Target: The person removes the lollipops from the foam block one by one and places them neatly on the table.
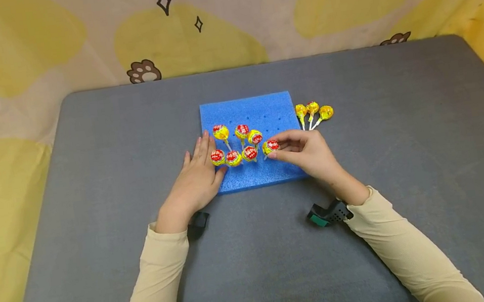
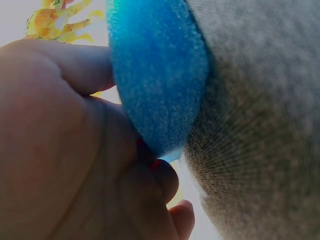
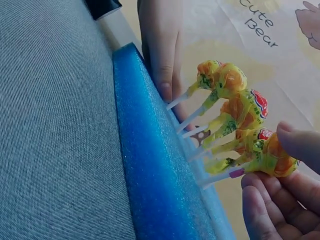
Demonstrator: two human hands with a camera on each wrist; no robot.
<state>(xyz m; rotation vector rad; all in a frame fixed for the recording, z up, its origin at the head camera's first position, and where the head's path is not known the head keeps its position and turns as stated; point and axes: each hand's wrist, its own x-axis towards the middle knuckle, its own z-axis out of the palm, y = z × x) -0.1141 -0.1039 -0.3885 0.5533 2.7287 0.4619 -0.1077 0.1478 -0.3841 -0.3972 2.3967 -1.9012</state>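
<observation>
A blue foam block (image 1: 263, 173) with small holes lies on the table. Several lollipops in yellow and red wrappers stand in its left and middle part, one of them a lollipop (image 1: 249, 153) near the front. My right hand (image 1: 311, 154) pinches the head of another lollipop (image 3: 277, 157) between thumb and fingers. Its white stick points down at the foam; the right wrist view shows the tip at the surface, but not how deep. My left hand (image 1: 197, 177) rests along the block's left edge with straight fingers, its thumb near the front. In the left wrist view, that hand touches the foam's side (image 2: 160, 75).
Three loose lollipops (image 1: 312, 107) lie on the grey table (image 1: 407, 149) just right of the block, sticks toward the right hand. Dark wrist mounts (image 1: 330, 213) sit under both wrists. A patterned yellow and cream cloth (image 1: 209, 38) hangs behind the table.
</observation>
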